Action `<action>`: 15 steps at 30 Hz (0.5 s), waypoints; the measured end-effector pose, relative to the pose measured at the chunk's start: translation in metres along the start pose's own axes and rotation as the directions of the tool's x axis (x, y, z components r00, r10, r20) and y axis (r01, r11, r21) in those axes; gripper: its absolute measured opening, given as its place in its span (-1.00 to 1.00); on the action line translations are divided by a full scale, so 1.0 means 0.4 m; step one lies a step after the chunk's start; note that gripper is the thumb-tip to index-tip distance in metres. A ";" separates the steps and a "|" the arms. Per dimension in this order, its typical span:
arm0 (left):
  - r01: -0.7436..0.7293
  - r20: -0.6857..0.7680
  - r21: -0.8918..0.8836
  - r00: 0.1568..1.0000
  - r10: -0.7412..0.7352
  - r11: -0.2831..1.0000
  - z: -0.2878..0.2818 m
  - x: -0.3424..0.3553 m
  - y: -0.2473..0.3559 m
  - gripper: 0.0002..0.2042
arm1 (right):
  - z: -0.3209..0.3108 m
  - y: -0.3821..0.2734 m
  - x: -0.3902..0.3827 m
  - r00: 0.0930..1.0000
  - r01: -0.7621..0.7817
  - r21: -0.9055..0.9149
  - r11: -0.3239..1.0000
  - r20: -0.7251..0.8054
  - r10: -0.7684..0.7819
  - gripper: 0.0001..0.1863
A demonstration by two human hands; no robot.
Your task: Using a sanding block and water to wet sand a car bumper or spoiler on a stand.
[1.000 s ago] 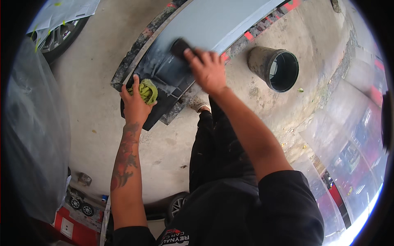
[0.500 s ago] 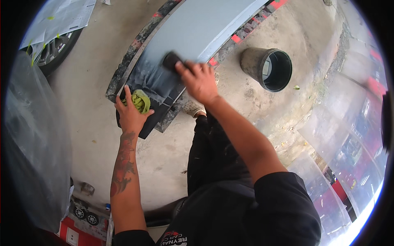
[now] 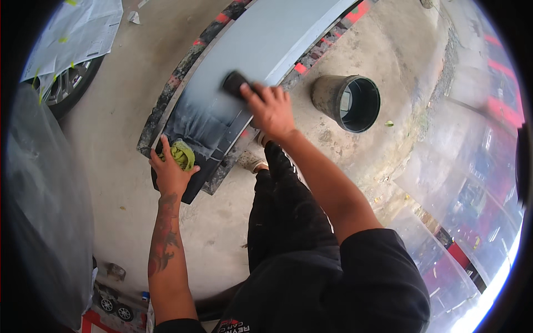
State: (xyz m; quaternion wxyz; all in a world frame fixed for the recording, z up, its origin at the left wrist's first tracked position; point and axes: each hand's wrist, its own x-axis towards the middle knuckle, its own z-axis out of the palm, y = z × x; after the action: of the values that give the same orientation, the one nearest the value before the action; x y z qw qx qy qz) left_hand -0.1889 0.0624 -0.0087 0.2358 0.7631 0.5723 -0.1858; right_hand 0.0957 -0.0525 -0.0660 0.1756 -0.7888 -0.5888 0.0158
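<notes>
A long curved panel (image 3: 258,41), pale grey over most of its length and black at its near end, lies ahead of me on a padded stand. My right hand (image 3: 273,111) grips a dark sanding block (image 3: 235,83) against the grey surface; motion blurs the block. Below it, whitish smears run over the darker part. At the near end, my left hand (image 3: 173,169) spreads its fingers around a crumpled yellow-green cloth (image 3: 182,155), holding it on the panel. The palm side of both hands is hidden.
A black bucket (image 3: 333,100) stands on the concrete floor (image 3: 119,166) right of the panel. A wheel (image 3: 72,86) under taped paper (image 3: 72,33) is at the far left, above plastic sheeting (image 3: 47,205). More clear sheeting (image 3: 444,183) hangs at right. My feet are beside the stand.
The sanding block and my right hand have shifted a little farther up the panel. My left hand stays with the cloth at the near end. The whole view has shifted slightly.
</notes>
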 end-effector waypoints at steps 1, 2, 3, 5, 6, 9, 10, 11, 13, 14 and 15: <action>0.007 0.004 -0.015 1.000 -0.007 1.000 -0.014 -0.004 -0.001 0.33 | -0.022 0.070 0.063 0.992 -0.114 -0.017 0.993 -0.065 0.112 -0.41; 0.004 0.006 -0.033 1.000 -0.004 0.999 -0.007 -0.001 -0.008 0.33 | -0.042 0.143 0.132 0.970 -0.217 -0.042 0.975 -0.126 0.210 -0.42; -0.016 -0.008 -0.023 1.000 0.016 1.000 -0.003 0.003 -0.001 0.33 | -0.059 0.234 0.188 0.937 -0.294 -0.067 0.953 -0.215 0.274 -0.43; -0.035 -0.036 -0.002 0.999 0.035 0.999 -0.001 0.004 -0.004 0.34 | -0.061 0.281 0.222 0.896 -0.362 -0.074 0.929 -0.302 0.325 -0.44; -0.032 -0.038 -0.003 0.999 0.032 0.999 -0.003 0.001 -0.005 0.34 | -0.048 0.257 0.209 0.889 -0.368 0.037 0.929 -0.280 0.363 -0.43; -0.001 -0.008 -0.006 1.000 0.001 1.000 -0.006 -0.002 -0.008 0.34 | -0.005 0.047 0.098 0.924 -0.318 0.193 0.928 -0.159 0.349 -0.42; 0.008 0.000 0.001 1.000 -0.008 1.000 -0.003 -0.003 -0.009 0.35 | 0.002 -0.034 0.050 0.948 -0.278 0.226 0.934 -0.093 0.304 -0.41; 0.013 0.008 0.008 1.000 -0.013 1.000 0.001 0.003 -0.007 0.35 | 0.012 -0.089 -0.003 0.986 -0.145 0.229 0.962 -0.041 0.159 -0.41; 0.012 0.002 0.011 1.000 -0.012 1.000 0.006 0.002 -0.016 0.35 | 0.004 -0.121 -0.020 1.000 -0.018 0.250 0.968 0.019 0.014 -0.41; 0.008 -0.004 0.008 1.000 -0.008 1.000 0.007 0.001 -0.022 0.35 | 0.006 -0.089 -0.004 1.000 0.020 0.235 0.972 0.015 -0.024 -0.41; 0.014 0.000 0.012 1.000 -0.014 1.000 0.005 0.002 -0.026 0.35 | -0.007 -0.050 0.027 0.998 0.059 0.217 0.974 0.013 -0.063 -0.42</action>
State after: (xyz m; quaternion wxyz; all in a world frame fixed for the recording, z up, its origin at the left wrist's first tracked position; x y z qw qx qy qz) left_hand -0.1987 0.0642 -0.0123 0.2301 0.7606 0.5763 -0.1909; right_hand 0.0811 -0.0383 -0.0553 0.2550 -0.7464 -0.6092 0.0824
